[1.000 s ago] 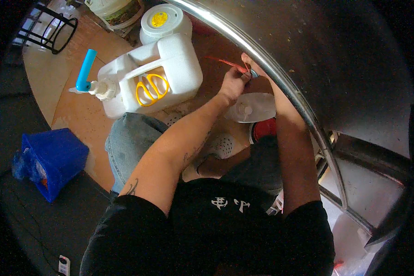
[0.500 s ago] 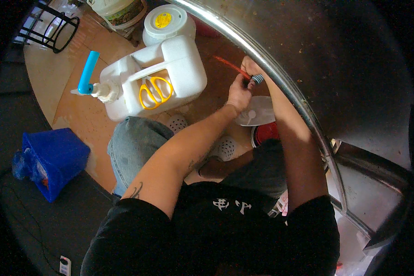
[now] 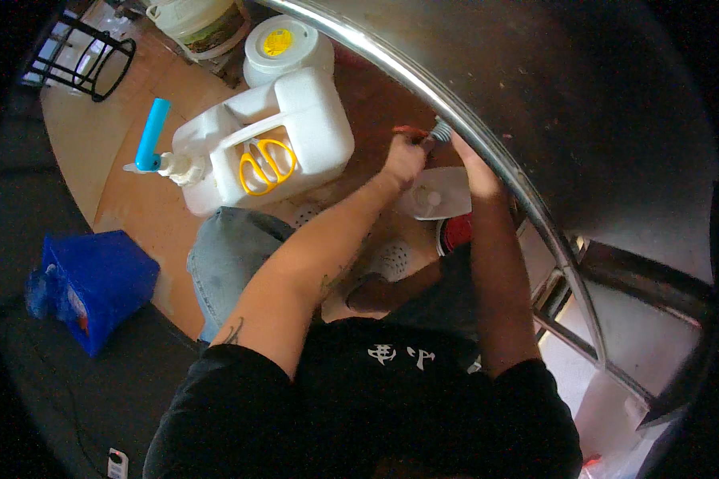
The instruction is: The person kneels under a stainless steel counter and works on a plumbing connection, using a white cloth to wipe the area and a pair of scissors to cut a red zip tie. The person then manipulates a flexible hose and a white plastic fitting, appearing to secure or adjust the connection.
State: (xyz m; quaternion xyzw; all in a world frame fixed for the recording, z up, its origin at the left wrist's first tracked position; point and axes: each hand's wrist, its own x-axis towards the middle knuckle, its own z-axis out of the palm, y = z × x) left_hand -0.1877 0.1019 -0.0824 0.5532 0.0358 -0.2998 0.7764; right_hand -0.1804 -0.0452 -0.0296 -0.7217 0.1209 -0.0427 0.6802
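My left hand [image 3: 406,157] is closed around a thin red piece [image 3: 408,130] whose end shows above the fingers; its kind is unclear. Close to those fingertips is a short grey ribbed piece [image 3: 442,130], like a bit of corrugated hose, right under the metal rim. My right hand [image 3: 470,156] reaches up beside it, its fingers largely hidden by the rim. Below both hands sits a translucent plastic tub [image 3: 439,195] with a small round pale thing in it. A red round container [image 3: 457,231] shows beneath that.
A curved metal rim [image 3: 447,108] edges a dark tabletop at the right. To the left stands a white jug [image 3: 315,120] with a blue spout [image 3: 153,132] and yellow-handled scissors [image 3: 268,168] in its recess. Beyond it is a lidded white tub [image 3: 287,60]. A blue bin [image 3: 108,275] stands far left.
My right hand has drawn back toward me, apart from the left. My left hand has shifted slightly left, and less of the red piece shows.
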